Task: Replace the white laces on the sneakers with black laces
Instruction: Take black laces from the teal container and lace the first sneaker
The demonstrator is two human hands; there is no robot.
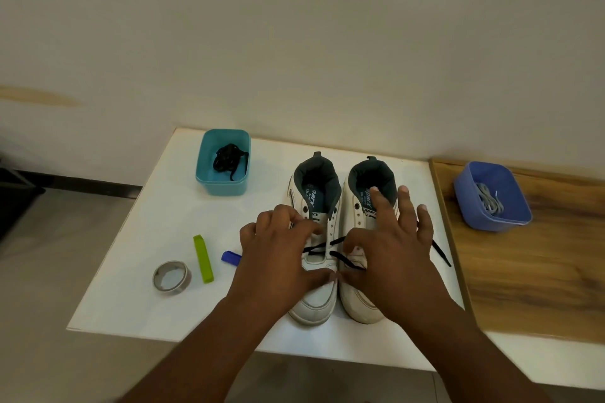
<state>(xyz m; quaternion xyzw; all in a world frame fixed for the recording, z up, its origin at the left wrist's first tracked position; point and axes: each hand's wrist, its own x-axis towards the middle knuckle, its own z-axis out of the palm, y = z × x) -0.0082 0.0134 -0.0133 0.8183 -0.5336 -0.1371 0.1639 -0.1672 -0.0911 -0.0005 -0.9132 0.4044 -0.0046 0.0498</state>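
Two white sneakers sit side by side in the middle of the white tabletop [137, 288], toes toward the person, and both hands are down over them. The left hand [278, 258] is on the left sneaker [314, 301]; its fingers [296, 217] curl in at the eyelets, pinching at the black lace [340, 255], though exactly what they pinch is hard to make out from here. That lace crosses the lower eyelets of the left sneaker, and one end trails out past the right sneaker [360, 307] onto the tabletop on the right. The right hand [393, 249] lies over the right sneaker: three fingers [406, 203] spread straight toward the collar, while thumb and forefinger bend down at the lace near the gap between the shoes. Whether they truly grip it I cannot tell.

Back left, a teal tub [222, 185] holds a bundle of spare black laces [227, 155]. Off right, on a wooden board [530, 275], a blue tub [471, 209] holds the pale white laces [489, 203]. Nearer the left edge lie a roll of tape [172, 278], a green clip [203, 258] and a small blue cap [230, 257], partly behind the left hand.
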